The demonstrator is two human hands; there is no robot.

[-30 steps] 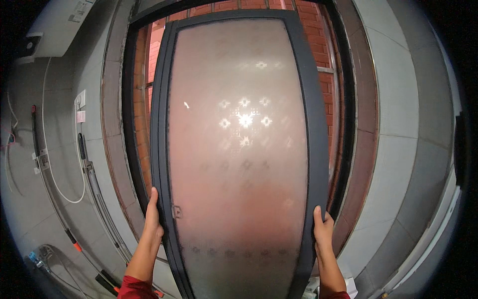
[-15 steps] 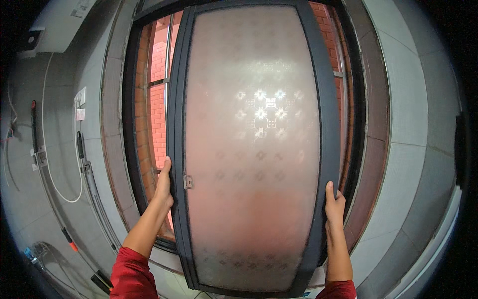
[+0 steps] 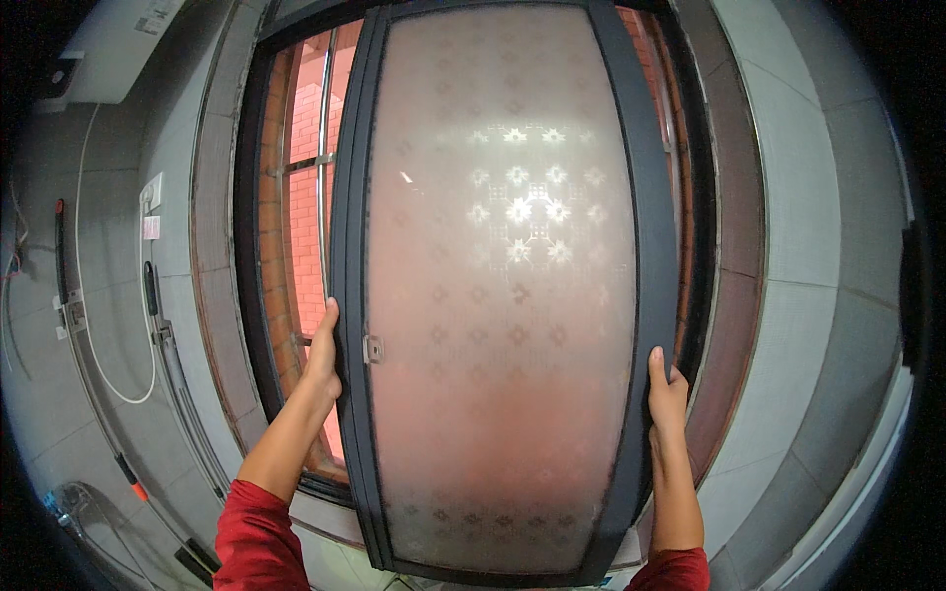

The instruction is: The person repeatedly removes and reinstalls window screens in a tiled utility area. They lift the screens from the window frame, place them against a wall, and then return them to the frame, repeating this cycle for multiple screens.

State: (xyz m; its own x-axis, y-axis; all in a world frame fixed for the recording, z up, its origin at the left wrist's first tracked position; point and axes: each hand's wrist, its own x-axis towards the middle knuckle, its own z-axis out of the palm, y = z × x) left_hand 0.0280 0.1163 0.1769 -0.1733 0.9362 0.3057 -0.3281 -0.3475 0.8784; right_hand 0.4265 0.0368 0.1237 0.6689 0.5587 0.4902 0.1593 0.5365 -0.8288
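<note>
A tall window sash (image 3: 503, 414) with patterned frosted glass and a dark grey frame stands in front of me, held by its two side edges. My left hand (image 3: 324, 355) is wrapped round the left edge, its thumb side up and the other fingers mostly hidden behind the frame. On the right edge my right hand (image 3: 667, 394) grips, thumb on the front face and fingers behind. A small metal latch (image 3: 372, 349) sits on the sash's left stile near my left hand. The sash stands within the dark window frame (image 3: 251, 197), covering most of the opening.
Metal bars (image 3: 323, 177) and a pink brick wall (image 3: 304, 123) show through the gap at the left. Long-handled poles (image 3: 89, 345) and a white cable (image 3: 87, 295) hang on the grey tiled wall at left. A white appliance (image 3: 113, 49) is mounted above them.
The sash has shifted slightly to the right in its opening, narrowing the gap at the right. Both hands have moved up a little in view and keep their grip.
</note>
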